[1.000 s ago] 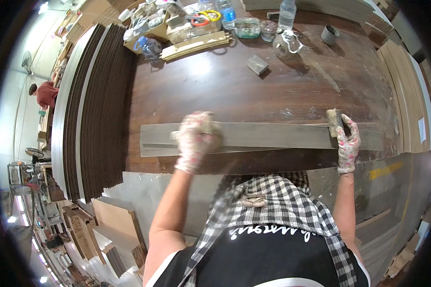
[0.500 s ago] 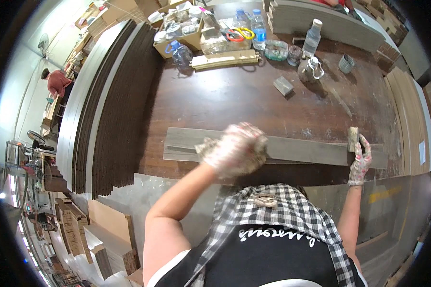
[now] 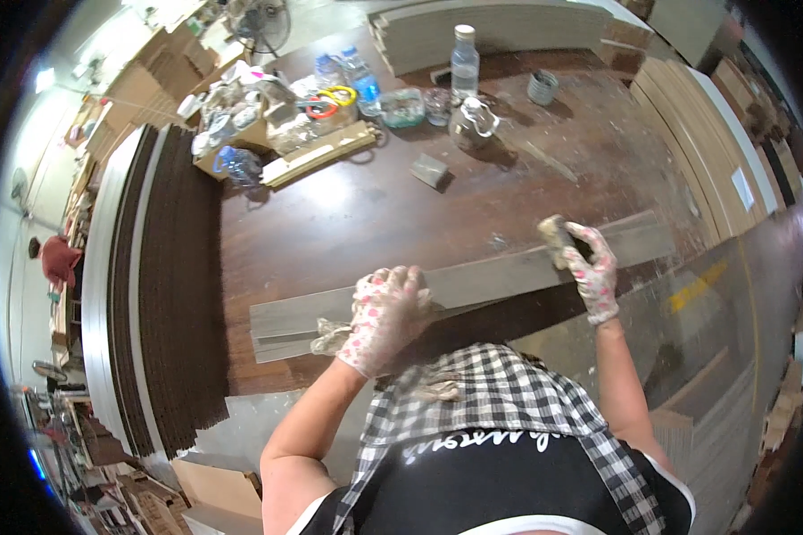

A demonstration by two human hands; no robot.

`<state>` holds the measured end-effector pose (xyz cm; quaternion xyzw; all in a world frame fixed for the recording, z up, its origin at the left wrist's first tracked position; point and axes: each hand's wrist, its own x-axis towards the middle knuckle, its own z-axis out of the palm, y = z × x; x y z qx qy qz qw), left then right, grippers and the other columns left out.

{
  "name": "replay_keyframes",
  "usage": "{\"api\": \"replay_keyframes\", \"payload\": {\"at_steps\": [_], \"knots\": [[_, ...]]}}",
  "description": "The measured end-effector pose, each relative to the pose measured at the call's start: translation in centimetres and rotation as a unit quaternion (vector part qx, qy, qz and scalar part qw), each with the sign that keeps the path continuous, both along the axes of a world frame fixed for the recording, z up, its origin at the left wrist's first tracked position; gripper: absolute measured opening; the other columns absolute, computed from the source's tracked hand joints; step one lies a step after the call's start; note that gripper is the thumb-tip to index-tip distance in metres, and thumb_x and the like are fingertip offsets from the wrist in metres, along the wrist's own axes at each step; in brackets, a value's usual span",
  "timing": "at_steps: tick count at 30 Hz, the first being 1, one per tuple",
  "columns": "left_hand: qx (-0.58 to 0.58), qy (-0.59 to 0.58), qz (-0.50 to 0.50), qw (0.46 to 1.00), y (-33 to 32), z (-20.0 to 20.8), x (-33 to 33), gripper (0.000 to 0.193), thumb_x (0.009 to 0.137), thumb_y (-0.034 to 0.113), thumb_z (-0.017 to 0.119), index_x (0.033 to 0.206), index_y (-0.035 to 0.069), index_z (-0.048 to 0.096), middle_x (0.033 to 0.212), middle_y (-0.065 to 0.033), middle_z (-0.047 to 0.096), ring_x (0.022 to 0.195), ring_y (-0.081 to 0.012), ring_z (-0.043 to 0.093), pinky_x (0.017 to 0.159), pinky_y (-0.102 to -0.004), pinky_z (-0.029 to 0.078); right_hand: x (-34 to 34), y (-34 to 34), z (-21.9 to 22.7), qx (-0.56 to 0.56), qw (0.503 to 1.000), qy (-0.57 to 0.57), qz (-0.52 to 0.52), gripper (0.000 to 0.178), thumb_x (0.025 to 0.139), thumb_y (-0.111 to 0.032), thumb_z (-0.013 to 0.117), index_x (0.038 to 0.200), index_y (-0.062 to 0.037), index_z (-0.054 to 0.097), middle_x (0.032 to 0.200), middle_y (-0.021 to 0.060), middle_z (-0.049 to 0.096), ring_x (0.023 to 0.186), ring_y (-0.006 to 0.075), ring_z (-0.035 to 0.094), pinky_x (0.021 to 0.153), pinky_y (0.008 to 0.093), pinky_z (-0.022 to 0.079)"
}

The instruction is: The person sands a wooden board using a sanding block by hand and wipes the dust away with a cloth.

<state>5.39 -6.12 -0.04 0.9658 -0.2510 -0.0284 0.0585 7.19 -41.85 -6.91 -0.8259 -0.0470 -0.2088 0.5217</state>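
Observation:
Long grey wood-look planks [image 3: 501, 278] lie across the near side of the brown table, at least two overlapping slightly askew. My left hand [image 3: 386, 316], in a white glove with pink spots, presses a crumpled greyish rag [image 3: 330, 337] onto the planks' left part. Its fingers curl over the rag, which is mostly hidden under the palm. Over the planks' right part, my right hand [image 3: 595, 275], gloved alike, pinches a small worn block [image 3: 556, 239], pale on one face, between thumb and fingers. Whether the block touches the plank I cannot tell.
A grey block [image 3: 430, 171] lies mid-table. Behind it stand bottles [image 3: 464, 64], a glass jug [image 3: 473, 123], a grey cup [image 3: 542, 87], scissors [image 3: 330, 100] and a filled carton [image 3: 214, 159]. Stacked boards [image 3: 180, 285] line the left; more boards [image 3: 700, 152] stand at right.
The view has turned, shifting the table's things leftward in the picture. My right hand has moved somewhat left along the planks with the block. My left hand, blurred before, now shows sharper.

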Motion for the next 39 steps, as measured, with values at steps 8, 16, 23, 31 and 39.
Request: {"api": "replay_keyframes", "payload": {"at_steps": [8, 16, 23, 31, 39], "knots": [[-0.069, 0.007, 0.029, 0.997, 0.3, -1.9, -1.4, 0.080, 0.070, 0.024, 0.082, 0.141, 0.002, 0.053, 0.138, -0.0170, 0.054, 0.128, -0.0381, 0.050, 0.108, -0.0519, 0.037, 1.3, 1.4, 1.3, 0.010, 0.999, 0.017, 0.042, 0.033, 0.085, -0.003, 0.075, 0.117, -0.0005, 0.069, 0.111, 0.0081, 0.068, 0.105, 0.0189, 0.065, 0.095, 0.0318, 0.050], [-0.037, -0.024, 0.059, 0.997, 0.6, -3.6, -0.6, 0.076, 0.071, 0.041, 0.081, 0.134, 0.005, 0.057, 0.130, -0.0114, 0.061, 0.119, -0.0312, 0.057, 0.093, -0.0479, 0.045, 9.4, 6.9, 3.9, -0.096, 0.985, 0.059, 0.129, 0.035, 0.085, -0.014, 0.076, 0.118, -0.0057, 0.069, 0.112, 0.0132, 0.070, 0.106, 0.0270, 0.068, 0.094, 0.0364, 0.052], [-0.099, -0.076, 0.048, 0.991, 0.5, -3.8, -0.3, 0.065, 0.075, 0.038, 0.078, 0.129, 0.006, 0.063, 0.126, -0.0101, 0.063, 0.115, -0.0301, 0.060, 0.091, -0.0485, 0.047, 21.3, 13.4, -0.8, -0.256, 0.952, 0.016, 0.169, 0.043, 0.083, -0.032, 0.074, 0.116, -0.0054, 0.067, 0.111, 0.0189, 0.067, 0.105, 0.0376, 0.065, 0.092, 0.0451, 0.052], [-0.163, -0.051, 0.061, 0.983, 0.3, -5.7, 0.0, 0.060, 0.076, 0.023, 0.074, 0.131, 0.004, 0.060, 0.132, -0.0135, 0.061, 0.124, -0.0327, 0.055, 0.109, -0.0528, 0.041, 25.0, 15.7, -4.4, -0.357, 0.920, -0.021, 0.160, 0.043, 0.083, -0.034, 0.076, 0.118, -0.0115, 0.066, 0.112, 0.0164, 0.062, 0.107, 0.0364, 0.060, 0.094, 0.0470, 0.049], [-0.103, -0.018, 0.046, 0.993, 0.6, -5.8, 0.4, 0.062, 0.076, 0.025, 0.075, 0.132, 0.004, 0.059, 0.124, -0.0117, 0.060, 0.113, -0.0299, 0.059, 0.103, -0.0482, 0.042, 10.7, 9.6, 5.0, -0.222, 0.843, 0.149, 0.468, 0.053, 0.080, -0.032, 0.080, 0.121, -0.0008, 0.065, 0.110, 0.0177, 0.067, 0.107, 0.0359, 0.063, 0.094, 0.0434, 0.050]]}}
